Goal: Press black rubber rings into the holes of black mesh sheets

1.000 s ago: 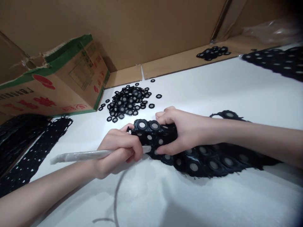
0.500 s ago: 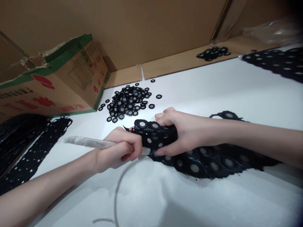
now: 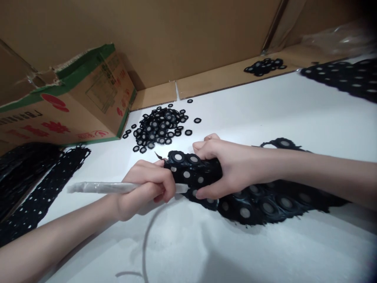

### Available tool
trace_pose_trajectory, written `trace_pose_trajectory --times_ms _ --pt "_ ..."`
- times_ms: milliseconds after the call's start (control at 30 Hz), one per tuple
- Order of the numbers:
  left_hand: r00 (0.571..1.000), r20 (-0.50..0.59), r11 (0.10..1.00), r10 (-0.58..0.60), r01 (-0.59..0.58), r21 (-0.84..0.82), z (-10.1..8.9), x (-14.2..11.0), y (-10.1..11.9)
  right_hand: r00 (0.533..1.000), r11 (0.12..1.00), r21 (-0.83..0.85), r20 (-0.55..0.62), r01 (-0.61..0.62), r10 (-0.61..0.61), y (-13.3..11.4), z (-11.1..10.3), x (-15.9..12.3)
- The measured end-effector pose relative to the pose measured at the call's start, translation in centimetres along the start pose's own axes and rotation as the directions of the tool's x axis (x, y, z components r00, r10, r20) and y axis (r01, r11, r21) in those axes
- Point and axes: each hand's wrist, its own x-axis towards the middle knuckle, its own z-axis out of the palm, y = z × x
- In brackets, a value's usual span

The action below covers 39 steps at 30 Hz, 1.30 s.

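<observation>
My left hand (image 3: 149, 184) is closed around a whitish, pen-like stick (image 3: 103, 187) that looks wrapped in clear film. Its narrow tip lies against the edge of a black rubbery sheet (image 3: 271, 206) dotted with rings around pale round centres. The sheet's left end is bunched up and folded in my right hand (image 3: 219, 167), thumb in front and fingers behind. My left fingers touch or nearly touch that bunched end, where a thin black shred sticks up. The rest of the sheet trails right under my right forearm.
Behind my hands, loose black rings (image 3: 160, 125) form a pile on the white tabletop (image 3: 235, 108). A smaller ring cluster (image 3: 265, 67) lies on cardboard at the back. An open carton (image 3: 97, 98) stands left, near a perforated black strip (image 3: 44, 196). Another dotted sheet (image 3: 344, 78) lies far right.
The back end of the stick has swung left and slightly down, so it lies more level. My left hand and the bunched sheet have shifted only slightly. The ring piles look unchanged.
</observation>
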Motion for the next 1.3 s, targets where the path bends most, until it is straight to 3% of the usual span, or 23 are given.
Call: trace_pose_trajectory --times_ms 367,867,967,1167,1300 --pt "0.996 0.08 0.993 -0.041 0.031 0.112 0.0 0.3 1.1 0.999 1.0 0.001 0.05 -0.019 0.019 0.0 -0.1 -0.1" --pt "0.966 0.209 0.981 -0.155 0.176 -0.085 -0.1 0.7 0.6 0.998 1.0 0.009 0.067 0.016 -0.017 -0.1 -0.2 -0.2" --pt "0.97 0.172 0.971 -0.173 0.197 -0.135 0.1 0.6 0.5 0.997 1.0 0.018 0.079 0.005 -0.007 -0.1 -0.3 -0.2" --pt "0.97 -0.048 0.935 -0.238 0.215 -0.282 0.4 0.1 0.4 0.999 1.0 -0.012 0.041 -0.001 0.001 0.0 -0.3 0.0" --pt "0.954 -0.039 0.901 -0.297 0.267 -0.342 0.2 -0.1 0.3 0.998 0.998 0.028 0.025 0.059 -0.06 0.1 -0.3 0.0"
